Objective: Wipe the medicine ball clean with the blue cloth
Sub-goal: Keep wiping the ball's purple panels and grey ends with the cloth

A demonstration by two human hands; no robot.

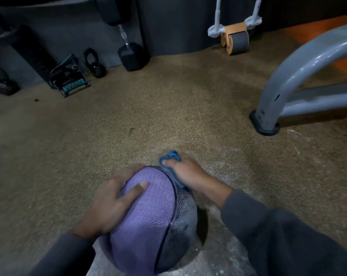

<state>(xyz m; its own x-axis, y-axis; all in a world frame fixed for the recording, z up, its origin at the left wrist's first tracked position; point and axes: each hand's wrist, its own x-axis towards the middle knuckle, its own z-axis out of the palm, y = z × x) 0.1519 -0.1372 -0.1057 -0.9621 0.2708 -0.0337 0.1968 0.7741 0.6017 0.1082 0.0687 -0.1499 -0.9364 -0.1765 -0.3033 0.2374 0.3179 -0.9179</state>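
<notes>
Right hand [185, 173] grips the crumpled blue cloth [171, 159] at one o'clock on the purple-and-grey textured medicine ball [148, 216]; left hand [110, 200], fingers spread, steadies it at ten o'clock.

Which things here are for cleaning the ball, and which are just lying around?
For the job:
ball, steadied by the left hand
cloth, gripped in the right hand against the ball

Just lying about:
dumbbell leaning on the wall
kettlebell
roller
grey frame
pedal gadget
</notes>
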